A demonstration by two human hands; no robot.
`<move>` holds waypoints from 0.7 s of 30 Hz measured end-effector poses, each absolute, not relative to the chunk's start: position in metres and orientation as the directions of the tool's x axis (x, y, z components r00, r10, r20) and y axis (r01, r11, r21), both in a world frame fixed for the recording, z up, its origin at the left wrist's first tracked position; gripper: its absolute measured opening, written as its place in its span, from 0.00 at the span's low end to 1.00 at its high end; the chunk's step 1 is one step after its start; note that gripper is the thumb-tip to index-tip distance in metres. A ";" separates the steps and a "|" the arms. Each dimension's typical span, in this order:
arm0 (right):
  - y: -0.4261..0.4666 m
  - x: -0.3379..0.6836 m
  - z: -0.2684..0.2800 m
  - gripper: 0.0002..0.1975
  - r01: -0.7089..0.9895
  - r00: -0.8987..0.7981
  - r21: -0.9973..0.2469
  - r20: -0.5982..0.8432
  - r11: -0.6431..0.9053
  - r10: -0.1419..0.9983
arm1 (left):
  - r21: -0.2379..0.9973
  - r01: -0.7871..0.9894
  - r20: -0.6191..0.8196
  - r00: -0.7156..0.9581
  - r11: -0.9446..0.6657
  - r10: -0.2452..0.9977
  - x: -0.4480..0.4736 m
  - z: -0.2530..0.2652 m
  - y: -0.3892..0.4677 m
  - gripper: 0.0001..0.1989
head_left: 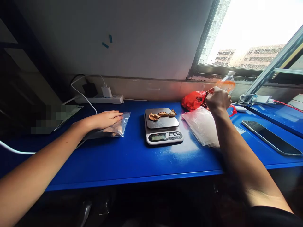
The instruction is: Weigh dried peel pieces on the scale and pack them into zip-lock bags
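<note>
My left hand (107, 120) lies flat, fingers stretched out, on a clear plastic bag (125, 121) with pale brown contents. At the middle stands a small digital kitchen scale (163, 137). Several dried brown slices (154, 117) rest in a row on its metal plate; their exact kind is unclear. Over at the right, my right hand (218, 98) is closed just above and beside a red plastic bag (193, 100). Something small and dark shows at its fingertips, but I cannot make it out. Flat clear plastic bags (201, 126) lie partly under my right forearm.
Behind my right hand stands a bottle of orange drink (227, 82). A phone (271, 137) lies on the blue table (132, 167) at the right. A power strip (104, 99) with a charger and white cable sits along the wall, below a window (246, 37) farther right.
</note>
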State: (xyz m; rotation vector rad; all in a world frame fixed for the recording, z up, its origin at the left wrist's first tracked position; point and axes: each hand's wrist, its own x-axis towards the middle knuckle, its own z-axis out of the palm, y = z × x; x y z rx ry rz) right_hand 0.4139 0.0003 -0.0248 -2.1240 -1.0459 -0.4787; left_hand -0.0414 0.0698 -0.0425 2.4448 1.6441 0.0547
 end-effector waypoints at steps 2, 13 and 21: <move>-0.003 0.423 -0.026 0.17 0.746 0.665 -0.510 0.533 -0.429 0.523 | 0.175 0.914 -0.096 0.387 -0.367 0.917 -0.042 -0.042 0.069 0.33; -0.016 0.425 -0.009 0.11 0.284 0.579 -0.926 0.373 0.250 0.725 | 0.162 0.916 -0.116 0.388 -0.368 0.914 -0.043 -0.043 0.070 0.36; -0.016 0.349 -0.012 0.16 0.332 0.118 -0.873 0.413 0.356 0.903 | 0.132 0.921 -0.133 0.383 -0.367 0.914 -0.046 -0.045 0.072 0.37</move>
